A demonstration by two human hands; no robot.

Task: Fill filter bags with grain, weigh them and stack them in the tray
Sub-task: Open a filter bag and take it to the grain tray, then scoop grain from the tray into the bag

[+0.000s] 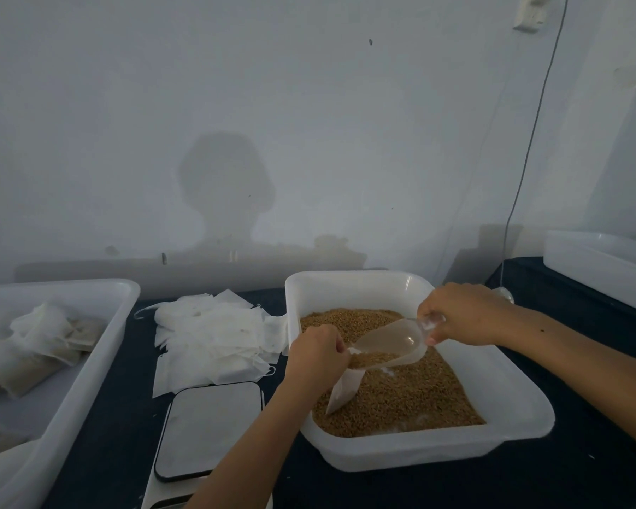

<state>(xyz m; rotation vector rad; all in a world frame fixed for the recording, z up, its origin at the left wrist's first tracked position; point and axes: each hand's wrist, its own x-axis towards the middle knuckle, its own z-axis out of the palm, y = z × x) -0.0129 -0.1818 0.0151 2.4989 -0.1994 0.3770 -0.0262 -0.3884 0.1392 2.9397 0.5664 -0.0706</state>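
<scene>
Over the white tub (522,409) of brown grain (401,402), the left hand (316,352) pinches the mouth of a filter bag (344,389), which hangs down onto the grain. The right hand (459,314) has its grip clamped on the handle of a clear scoop (390,343), tilted with its lip at the bag's mouth and apparently holding grain. Left of the tub lie empty bags (210,336), a scale (206,427) in front of them, and a tray (89,365) with filled bags on the dark desk (584,479).

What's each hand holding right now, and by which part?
Left hand pinches the filter bag at its open top edge. Right hand grips the clear scoop by its handle, tipped toward the bag's mouth.
</scene>
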